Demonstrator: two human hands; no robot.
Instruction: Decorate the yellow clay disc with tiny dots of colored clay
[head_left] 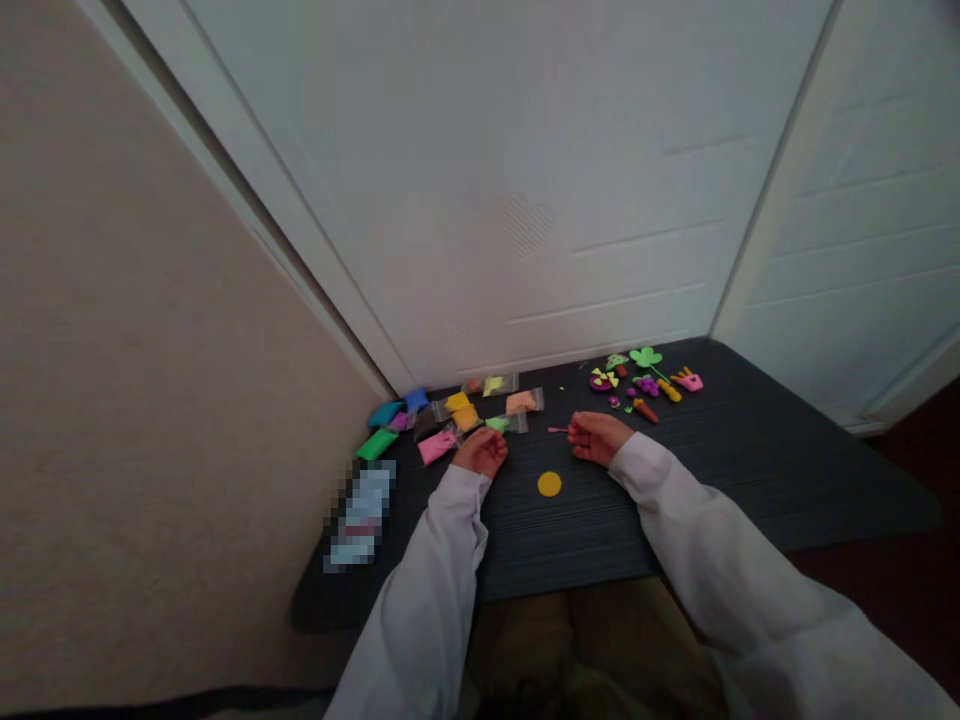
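A flat, round yellow disc of modelling clay (549, 484) lies on the dark table between my hands. My right hand (598, 440) rests to its upper right with the fingers closed. From its fingertips a thin pink clay tool (557, 430) with a wider end points left. On the other side, my left hand (484, 453) lies with curled fingers beside the clay packets; whether anything is inside them is hidden. Closest to that hand are a pink clay packet (435, 447) and a light green one (498, 424).
More clay packets, such as an orange one (464, 416) and a green one (377, 444), spread at the back left. Finished clay pieces, including a green clover (646, 358) and a carrot shape (645, 410), sit back right. A blurred light-blue item (364, 515) lies left. A white panel (480, 250) borders the table (555, 560).
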